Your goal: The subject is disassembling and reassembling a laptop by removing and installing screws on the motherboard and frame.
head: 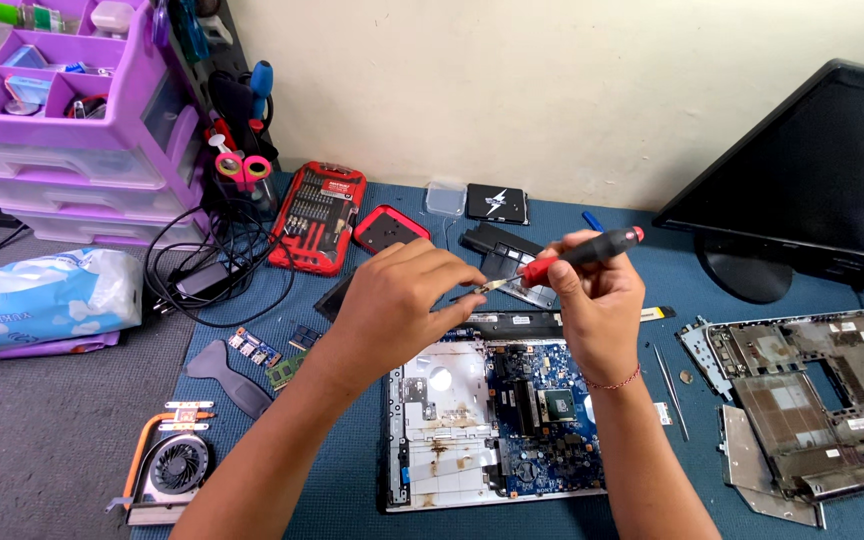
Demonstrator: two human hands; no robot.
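Desk (642,240) surface covered by blue mat. Black monitor (812,180) stands at far right; purple drawer unit (72,130) at far left. Opened laptop base (492,425) lies near centre, blue circuit board (542,420) exposed on its right half, white shielding on the left. Stripped metal chassis frame (802,400) sits to the right of it, apart. White-and-blue soft pack of tissues (42,300) lies left of the mat, on grey floor covering. Cooling fan with copper pipe (172,465) near lower left corner. Red bit-set case (317,215), open, rectangular, lies behind the hands near the wall.

Right hand (597,300): grip closed around screwdriver (572,255) with red-and-black handle, shaft pointing left, held above the laptop base. Left hand (397,300): fingers pinched together on the screwdriver tip; whether a small part sits between them, cannot tell.
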